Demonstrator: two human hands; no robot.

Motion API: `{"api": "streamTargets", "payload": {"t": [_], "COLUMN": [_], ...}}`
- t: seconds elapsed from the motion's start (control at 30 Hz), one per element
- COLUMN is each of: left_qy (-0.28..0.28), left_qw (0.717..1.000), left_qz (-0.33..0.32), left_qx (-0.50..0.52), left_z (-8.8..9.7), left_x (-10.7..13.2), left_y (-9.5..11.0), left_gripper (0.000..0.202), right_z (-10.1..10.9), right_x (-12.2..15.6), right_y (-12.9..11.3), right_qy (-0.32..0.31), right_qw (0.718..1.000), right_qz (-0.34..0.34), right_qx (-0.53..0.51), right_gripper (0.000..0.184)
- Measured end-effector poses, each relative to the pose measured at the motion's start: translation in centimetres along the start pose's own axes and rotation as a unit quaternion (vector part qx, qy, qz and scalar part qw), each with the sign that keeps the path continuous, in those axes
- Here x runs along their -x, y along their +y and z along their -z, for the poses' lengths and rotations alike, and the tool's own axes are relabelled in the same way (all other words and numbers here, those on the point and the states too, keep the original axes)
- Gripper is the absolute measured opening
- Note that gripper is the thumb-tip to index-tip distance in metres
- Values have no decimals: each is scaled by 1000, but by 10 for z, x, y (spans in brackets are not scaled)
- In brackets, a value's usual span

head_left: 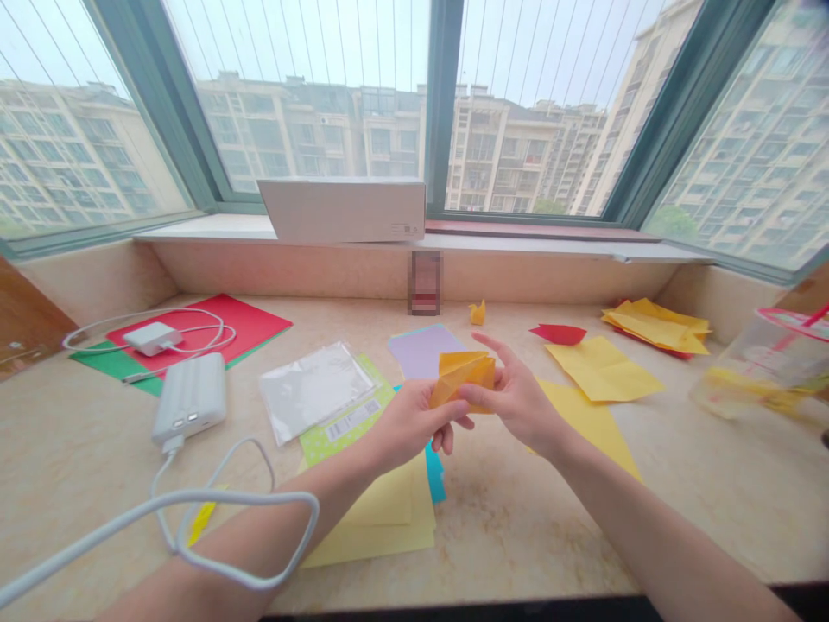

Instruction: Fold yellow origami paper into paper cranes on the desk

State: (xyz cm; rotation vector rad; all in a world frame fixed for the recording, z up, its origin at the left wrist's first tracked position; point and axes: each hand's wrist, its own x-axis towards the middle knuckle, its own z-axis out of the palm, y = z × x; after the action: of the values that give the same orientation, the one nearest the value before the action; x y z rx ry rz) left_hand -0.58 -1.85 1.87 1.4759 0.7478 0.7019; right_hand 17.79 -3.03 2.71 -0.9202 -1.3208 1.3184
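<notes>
Landmark: small paper bird (477, 313), orange-yellow, standing at the far side of the surface (518, 518). Folded paper, one (453, 376): orange-yellow, pleated in layers, raised just in front of the bird. Left hand (420, 423): closed in a pinch on the paper's near left end. Right hand (511, 393): thumb pressed along the right end, index finger extended free toward the bird, remaining fingers mostly hidden behind; the two-ended grip presumably keeps the layers from springing apart. Right of the bird: red paper piece (558, 333), creased yellow sheet (602, 367), then a yellow paper pile (661, 326), likely set aside within reach; farther right, a clear cup (744, 363). Left of the bird and nearer: lilac sheet (420, 345), then clear packet (317, 389) lying over a green packet (314, 449). Far left of the bird: red sheet (239, 320) bearing a charger (152, 338), perhaps merely parked there; nearer, a power bank (193, 393), cable plugged in. Behind the bird, leftward, on the sill: white box (343, 212).
</notes>
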Motion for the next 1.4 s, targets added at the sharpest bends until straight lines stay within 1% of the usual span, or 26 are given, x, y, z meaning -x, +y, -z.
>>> {"api": "streamTargets", "payload": {"t": [0.1,0.23,0.33,0.47,0.53,0.57,0.63,0.67,0.7,0.73,0.77,0.8,0.83,0.87,0.9,0.93,0.97,1.0,1.07,1.17,1.4], "left_qy": [-14,-18,2,32,46,51,75,97,122,146,164,169,162,144,123,105,93,86,89,93,117], "left_qw": [1000,1000,1000,998,995,993,990,988,987,986,986,985,983,978,972,965,961,958,959,963,957], "left_qz": [-9,-1,14,13,1,-8,-24,-29,-27,-14,9,37,63,77,75,57,30,2,-39,-60,-43], "left_qx": [9,22,7,-60,-91,-105,-120,-117,-105,-80,-42,8,67,128,186,231,260,273,266,247,261], "left_z": [-5,-9,-7,0,3,5,7,8,9,10,10,10,9,8,7,6,5,4,4,7,16], "left_x": [2,5,3,0,-1,-2,-4,-6,-7,-9,-10,-10,-10,-9,-8,-7,-6,-5,-4,-6,-9], "left_y": [2,3,-1,-6,-7,-7,-8,-9,-9,-9,-8,-7,-5,-3,0,2,3,4,4,2,-3], "left_gripper": [50,61,56,48,47,47,47,47,48,49,52,55,58,60,60,59,55,49,36,29,31], "right_z": [2,4,6,7,8,9,10,12,13,15,17,18,19,19,18,16,14,12,8,9,24], "right_x": [-2,-4,-3,-4,-6,-7,-8,-9,-8,-8,-7,-5,-4,-3,-3,-2,-2,-2,-3,-3,-3], "right_y": [-1,1,0,-3,-3,-2,2,4,7,9,11,13,15,16,17,17,18,18,18,16,13], "right_qy": [24,15,1,-16,-3,13,68,112,163,207,238,247,222,179,122,61,7,-38,-93,-124,-106], "right_qw": [1000,1000,1000,1000,1000,999,995,988,973,949,918,883,852,823,799,779,764,755,745,737,735], "right_qz": [-9,-6,2,5,6,11,41,73,118,172,232,293,354,409,452,480,491,488,463,431,401], "right_qx": [7,-4,-2,17,26,32,59,81,114,161,218,273,317,351,378,399,418,437,472,505,536], "right_gripper": [79,64,59,46,41,37,30,27,23,18,13,8,5,7,11,13,14,14,18,33,29]}}
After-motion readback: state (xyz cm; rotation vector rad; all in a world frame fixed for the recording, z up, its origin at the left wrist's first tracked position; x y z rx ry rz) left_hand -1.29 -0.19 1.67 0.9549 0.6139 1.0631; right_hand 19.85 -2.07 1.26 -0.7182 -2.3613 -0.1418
